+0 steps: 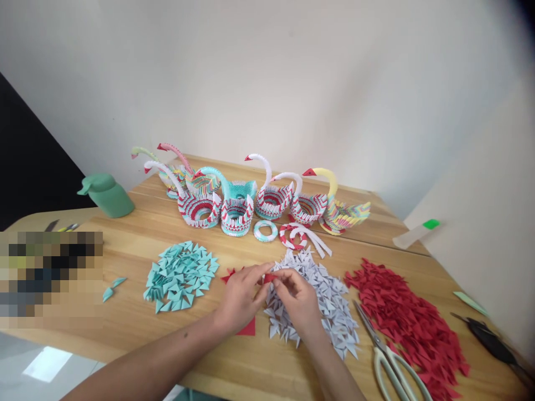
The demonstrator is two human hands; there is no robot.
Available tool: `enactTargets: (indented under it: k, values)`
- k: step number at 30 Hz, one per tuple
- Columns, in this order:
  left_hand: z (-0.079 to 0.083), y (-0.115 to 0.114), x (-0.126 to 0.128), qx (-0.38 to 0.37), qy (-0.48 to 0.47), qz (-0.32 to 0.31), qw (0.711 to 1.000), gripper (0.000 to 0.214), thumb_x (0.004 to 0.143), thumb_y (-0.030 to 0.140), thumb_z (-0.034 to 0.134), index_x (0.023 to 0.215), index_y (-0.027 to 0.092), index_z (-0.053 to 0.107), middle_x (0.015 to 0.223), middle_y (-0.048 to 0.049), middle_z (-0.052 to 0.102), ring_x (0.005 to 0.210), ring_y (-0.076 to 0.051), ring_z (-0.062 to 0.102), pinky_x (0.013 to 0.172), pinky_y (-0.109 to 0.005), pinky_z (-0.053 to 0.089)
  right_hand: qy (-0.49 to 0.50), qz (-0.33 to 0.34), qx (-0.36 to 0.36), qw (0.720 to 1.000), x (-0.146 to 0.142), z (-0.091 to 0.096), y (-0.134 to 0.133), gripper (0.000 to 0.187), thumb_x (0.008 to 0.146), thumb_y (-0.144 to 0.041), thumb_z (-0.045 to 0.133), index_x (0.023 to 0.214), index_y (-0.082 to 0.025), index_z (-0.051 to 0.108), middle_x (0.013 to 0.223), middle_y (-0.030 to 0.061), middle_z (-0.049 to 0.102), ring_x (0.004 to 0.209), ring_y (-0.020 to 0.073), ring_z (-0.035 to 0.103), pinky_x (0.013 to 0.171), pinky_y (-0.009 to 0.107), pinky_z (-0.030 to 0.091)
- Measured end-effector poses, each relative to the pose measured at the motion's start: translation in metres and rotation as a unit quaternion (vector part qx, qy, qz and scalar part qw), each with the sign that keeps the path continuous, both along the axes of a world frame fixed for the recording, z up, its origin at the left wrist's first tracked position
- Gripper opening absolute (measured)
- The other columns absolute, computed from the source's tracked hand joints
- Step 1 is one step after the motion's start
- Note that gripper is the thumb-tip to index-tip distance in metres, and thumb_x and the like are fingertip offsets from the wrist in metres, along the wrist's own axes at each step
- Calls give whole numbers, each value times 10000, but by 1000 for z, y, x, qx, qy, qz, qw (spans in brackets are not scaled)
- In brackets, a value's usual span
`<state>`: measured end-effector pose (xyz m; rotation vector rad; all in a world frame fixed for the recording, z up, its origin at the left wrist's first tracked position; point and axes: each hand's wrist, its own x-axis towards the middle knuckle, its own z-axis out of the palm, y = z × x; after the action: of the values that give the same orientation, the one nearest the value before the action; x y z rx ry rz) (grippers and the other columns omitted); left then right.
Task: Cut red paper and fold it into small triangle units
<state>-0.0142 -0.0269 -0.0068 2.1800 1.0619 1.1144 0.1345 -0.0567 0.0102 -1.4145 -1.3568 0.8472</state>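
Two hands of mine met a little below the centre of the frame. With a narrow grip, my left hand (239, 298) and my right hand (300, 303) pinched a small red paper (268, 277) between the fingertips. A white paper heap (330, 298) lay near my right hand; a teal paper heap (184, 278) was at centre left. At lower right, scissors (382, 350) rested beside a red paper heap (413, 323).

folded paper heaps (332, 301), paper swans (273, 209) and scissors (380, 345) mark a papercraft workspace.
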Motion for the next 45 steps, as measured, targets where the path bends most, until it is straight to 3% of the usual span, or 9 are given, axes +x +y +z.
enactTargets:
  k: [5,13,16,19,22,25,30,36,45]
  values:
    - [-3,1,1,76,8,3,997,400,823,151,569,1213,233,534,1037,-64,686,895,-196,646,794,-313,514,68,-8,-9,998,1,-8,2,113,797,-297,609,777,-186,615,694,-1,640,634,134,574,602,231,452]
    - [-3,2,-1,52,-12,-10,999,382,834,170,565,1207,245,550,1062,-64,687,928,-194,649,814,-304,514,27,-3,2,1000,1,-3,0,91,810,-250,585,863,-199,639,759,2,663,688,143,602,649,235,459]
    - [1,1,-1,-31,-67,-34,997,392,836,216,572,1226,241,538,1075,-64,681,938,-190,642,842,-309,502,-4,-24,14,1000,1,0,-1,81,804,-245,581,806,-189,638,750,14,672,686,152,609,662,250,467]
    - [9,5,-2,-191,-168,-44,966,358,852,277,548,1200,195,551,1040,-72,685,885,-176,645,798,-288,507,-10,-44,24,999,2,1,-2,95,794,-261,585,789,-180,634,721,21,668,668,157,606,642,255,472]
    - [15,11,-2,-319,-207,-57,923,255,842,352,542,900,135,662,766,-47,688,669,-141,614,624,-232,489,-4,-47,24,999,1,-1,-1,98,786,-264,587,779,-177,630,700,18,657,647,151,594,615,248,473]
    - [16,16,-3,-389,-211,-68,894,288,776,404,606,715,126,645,568,2,608,516,-98,521,512,-199,419,-2,-32,16,999,-1,-3,-1,94,789,-252,581,792,-175,634,719,20,664,661,150,598,627,247,477]
    - [16,19,-5,-429,-242,-71,867,343,708,474,652,680,134,618,510,24,572,455,-79,472,468,-190,356,25,21,-12,999,-2,-3,-1,131,815,-254,564,860,-179,661,784,26,697,701,155,624,667,252,489]
    - [17,19,-6,-452,-246,-73,854,374,712,509,642,681,137,607,514,8,598,453,-82,484,477,-195,342,39,28,-25,999,0,-1,0,200,829,-297,571,944,-191,697,909,45,718,817,186,652,753,283,507]
    - [19,19,-7,-456,-248,-67,852,379,686,517,657,668,140,615,507,12,589,450,-83,485,470,-196,334,34,13,-29,999,0,-2,0,232,822,-320,574,954,-199,722,804,39,734,749,185,678,708,276,531]
